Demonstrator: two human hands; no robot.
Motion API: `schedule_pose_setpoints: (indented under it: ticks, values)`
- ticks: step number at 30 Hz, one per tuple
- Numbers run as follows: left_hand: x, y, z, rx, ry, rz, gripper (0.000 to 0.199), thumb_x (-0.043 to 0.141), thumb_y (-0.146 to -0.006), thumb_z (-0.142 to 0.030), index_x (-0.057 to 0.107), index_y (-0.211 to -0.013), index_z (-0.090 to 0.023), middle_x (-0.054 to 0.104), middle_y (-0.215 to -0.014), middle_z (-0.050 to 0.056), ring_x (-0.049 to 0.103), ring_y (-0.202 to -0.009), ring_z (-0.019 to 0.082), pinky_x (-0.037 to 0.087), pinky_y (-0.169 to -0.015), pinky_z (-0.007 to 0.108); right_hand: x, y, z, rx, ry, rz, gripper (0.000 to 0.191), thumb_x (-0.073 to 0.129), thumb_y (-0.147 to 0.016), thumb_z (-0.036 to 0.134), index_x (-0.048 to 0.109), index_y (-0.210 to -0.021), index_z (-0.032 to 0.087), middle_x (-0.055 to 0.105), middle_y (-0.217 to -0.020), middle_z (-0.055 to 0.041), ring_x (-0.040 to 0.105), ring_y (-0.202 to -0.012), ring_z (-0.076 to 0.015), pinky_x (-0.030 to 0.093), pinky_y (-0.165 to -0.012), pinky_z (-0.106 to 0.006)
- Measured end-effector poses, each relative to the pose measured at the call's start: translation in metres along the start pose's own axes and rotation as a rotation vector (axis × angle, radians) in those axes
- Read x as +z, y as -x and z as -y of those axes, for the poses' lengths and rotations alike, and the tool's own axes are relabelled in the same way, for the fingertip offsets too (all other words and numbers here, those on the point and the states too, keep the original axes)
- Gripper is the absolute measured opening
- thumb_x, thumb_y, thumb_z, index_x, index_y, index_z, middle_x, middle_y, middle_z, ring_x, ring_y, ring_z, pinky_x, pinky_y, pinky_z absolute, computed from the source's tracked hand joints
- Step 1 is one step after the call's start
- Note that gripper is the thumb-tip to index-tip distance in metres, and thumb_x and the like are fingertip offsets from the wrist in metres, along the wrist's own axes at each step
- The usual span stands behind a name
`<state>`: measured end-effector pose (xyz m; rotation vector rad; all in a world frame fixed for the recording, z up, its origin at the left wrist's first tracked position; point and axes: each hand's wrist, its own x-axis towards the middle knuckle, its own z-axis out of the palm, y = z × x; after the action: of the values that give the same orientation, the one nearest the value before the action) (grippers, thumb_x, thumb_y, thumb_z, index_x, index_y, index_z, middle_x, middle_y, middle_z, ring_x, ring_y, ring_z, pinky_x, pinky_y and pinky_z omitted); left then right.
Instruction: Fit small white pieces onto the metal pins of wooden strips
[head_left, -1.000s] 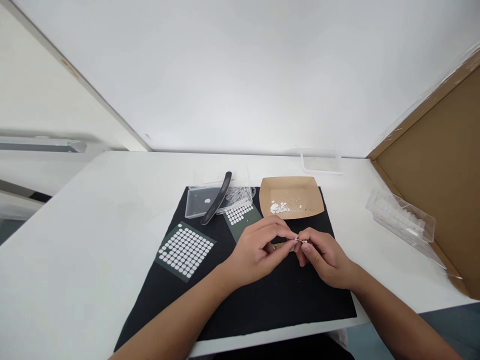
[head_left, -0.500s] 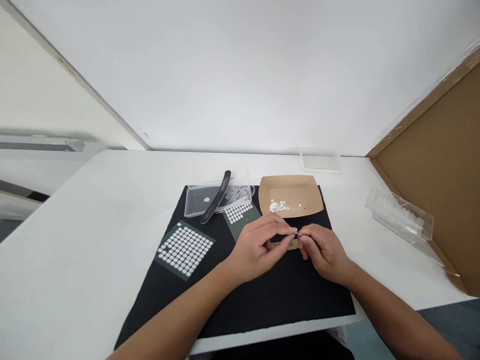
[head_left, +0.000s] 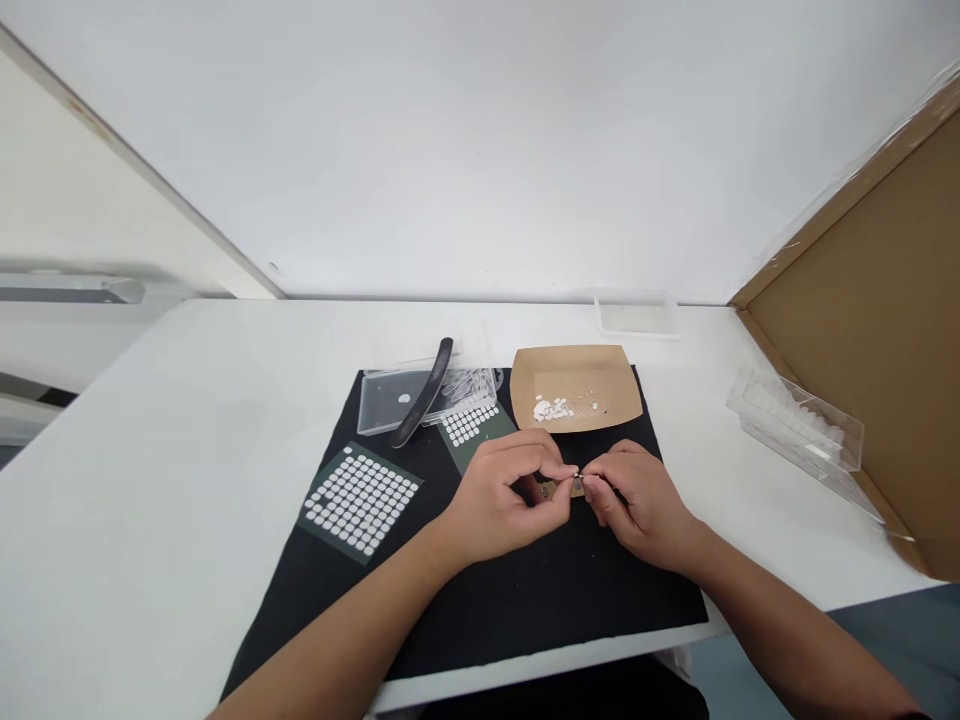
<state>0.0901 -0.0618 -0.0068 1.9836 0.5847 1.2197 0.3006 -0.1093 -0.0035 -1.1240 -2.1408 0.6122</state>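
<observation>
My left hand (head_left: 506, 500) is closed in a pinch, thumb and forefinger meeting on a tiny piece too small to name. Facing it, my right hand (head_left: 641, 505) pinches something thin and small, mostly hidden by the fingers. The two sets of fingertips almost touch. Below them a yellowish-brown strip (head_left: 577, 488) with small round marks lies on the black mat (head_left: 525, 610), partly covered by my hands. Just beyond, a brown paper tray (head_left: 577, 362) holds small white pieces (head_left: 551, 409) and little specks.
Two dark green sheets with rows of white dots, one left (head_left: 364, 503) and one behind my left hand (head_left: 469, 440), lie on the mat. A black curved file-like strip (head_left: 424, 393) rests across a clear box (head_left: 373, 405). Clear containers (head_left: 806, 420) stand right, beside a cardboard panel (head_left: 862, 300).
The view has shifted slightly. My hands stay together at the fingertips, still pinching, and appear a little further left in the picture.
</observation>
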Motion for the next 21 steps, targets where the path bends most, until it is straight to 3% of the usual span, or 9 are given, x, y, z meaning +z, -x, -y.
schedule_pose_setpoints:
  ticks: [13,21]
  values:
    - [-0.0001,-0.0008,-0.0025,-0.107,-0.011,0.038,0.009,0.070,-0.087,-0.008,0.073,-0.082,-0.015,0.069,-0.075,0.004,0.062,-0.060,0.009,0.050,-0.047,0.014,-0.0018,0.0005,0.0020,0.093,0.039,0.038,0.040,0.040,-0.115,0.032,0.056,-0.080,0.023,0.065,-0.069,0.0020,0.053,-0.060,-0.0146,0.037,-0.076,-0.035]
    - [-0.0004,-0.0026,-0.0056,-0.147,0.004,0.057,0.011,0.070,-0.084,-0.006,0.073,-0.078,-0.014,0.068,-0.073,0.003,0.060,-0.057,0.008,0.047,-0.046,0.013,-0.0009,0.0019,0.0026,0.087,0.070,0.005,0.032,0.041,-0.114,0.031,0.061,-0.091,0.022,0.066,-0.072,0.0025,0.053,-0.064,-0.0157,0.037,-0.075,-0.033]
